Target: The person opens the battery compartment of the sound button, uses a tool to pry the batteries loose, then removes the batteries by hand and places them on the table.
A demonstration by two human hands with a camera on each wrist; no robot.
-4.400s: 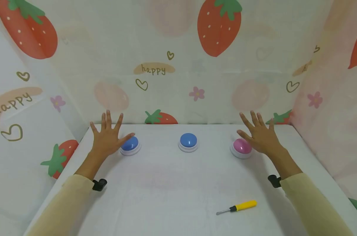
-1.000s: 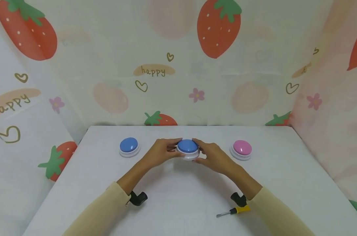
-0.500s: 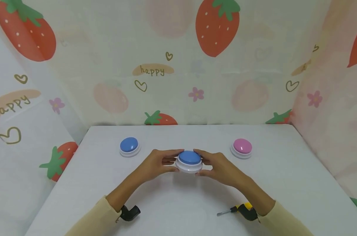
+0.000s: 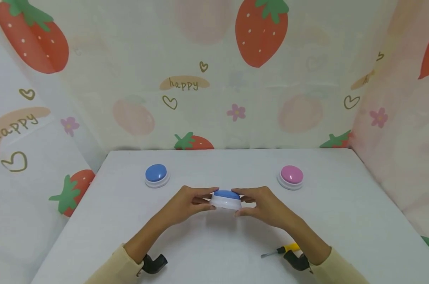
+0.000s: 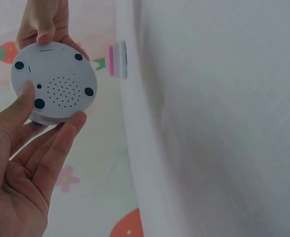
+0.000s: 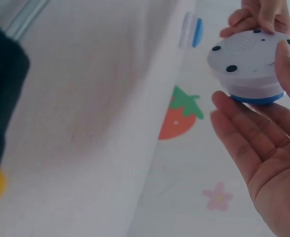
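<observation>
Both hands hold a blue-topped push button (image 4: 226,202) with a white base, raised over the middle of the table. My left hand (image 4: 181,206) grips its left side, thumb below and fingers above. The right hand (image 4: 269,205) pinches the opposite side in the same way. In the left wrist view the button's white underside (image 5: 56,81) faces the camera, with dark round feet, a speaker grille of small holes and a small dark hole. The right wrist view shows its white base (image 6: 246,57) above the blue top, which is partly covered by fingers.
Another blue push button (image 4: 156,174) stands at the back left, and a pink one (image 4: 291,176) at the back right. A screwdriver (image 4: 281,250) with a yellow handle lies near the right wrist, partly hidden by it. Strawberry-printed cloth walls (image 4: 136,43) enclose the white table (image 4: 76,244).
From apart near the outer buttons, both hands have come to the middle button, lifted it and drawn it nearer. In the last half second its top has tipped away, showing more white side.
</observation>
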